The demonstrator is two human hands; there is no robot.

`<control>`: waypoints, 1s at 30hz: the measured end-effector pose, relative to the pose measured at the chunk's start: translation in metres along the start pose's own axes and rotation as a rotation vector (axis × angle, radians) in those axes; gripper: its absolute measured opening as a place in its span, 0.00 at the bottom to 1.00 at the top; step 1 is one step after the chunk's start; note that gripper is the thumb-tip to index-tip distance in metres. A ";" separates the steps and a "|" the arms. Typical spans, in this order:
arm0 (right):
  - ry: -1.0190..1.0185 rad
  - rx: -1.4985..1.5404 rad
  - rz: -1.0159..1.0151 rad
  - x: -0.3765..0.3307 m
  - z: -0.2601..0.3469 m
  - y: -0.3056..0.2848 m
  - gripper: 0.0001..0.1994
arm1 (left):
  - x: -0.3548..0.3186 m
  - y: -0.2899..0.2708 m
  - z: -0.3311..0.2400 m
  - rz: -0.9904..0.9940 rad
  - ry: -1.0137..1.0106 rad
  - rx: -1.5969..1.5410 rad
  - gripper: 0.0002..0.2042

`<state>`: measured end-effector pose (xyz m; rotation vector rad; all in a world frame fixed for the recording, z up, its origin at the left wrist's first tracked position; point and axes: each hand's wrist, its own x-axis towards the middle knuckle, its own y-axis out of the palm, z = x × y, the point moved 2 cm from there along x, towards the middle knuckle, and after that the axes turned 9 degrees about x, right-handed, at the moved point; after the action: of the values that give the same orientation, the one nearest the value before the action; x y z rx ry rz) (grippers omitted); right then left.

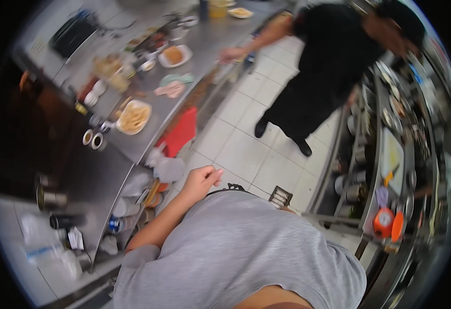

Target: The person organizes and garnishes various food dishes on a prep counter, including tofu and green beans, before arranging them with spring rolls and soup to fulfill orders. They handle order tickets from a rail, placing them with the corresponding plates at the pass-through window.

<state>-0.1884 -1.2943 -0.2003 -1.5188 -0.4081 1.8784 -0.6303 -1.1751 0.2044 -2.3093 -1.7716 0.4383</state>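
Observation:
My left hand hangs in front of my waist, beside the left steel counter and above the tiled floor. Its fingers are loosely curled in, and I see nothing in them. My grey shirt covers most of the lower middle. A sliver of skin shows past its right side, but my right hand itself is hidden. Nearest to my left hand are a cloudy plastic container and a red cloth or sheet at the counter's edge. On the counter, a white dish of fries stands near jars.
A person in black stands ahead in the aisle, one arm reaching to the counter. Another white dish and cloths lie further along it. A crowded steel shelf unit with an orange scale runs along the right. A floor drain lies ahead.

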 end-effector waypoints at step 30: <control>-0.577 1.461 0.056 0.337 0.655 -0.526 0.14 | 0.053 -0.237 0.189 -1.047 -0.578 -0.772 0.41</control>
<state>-0.6786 -0.5780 0.0563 -0.0138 0.6831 1.8179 -0.8978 -1.0659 0.1003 -1.1653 -3.5347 0.2317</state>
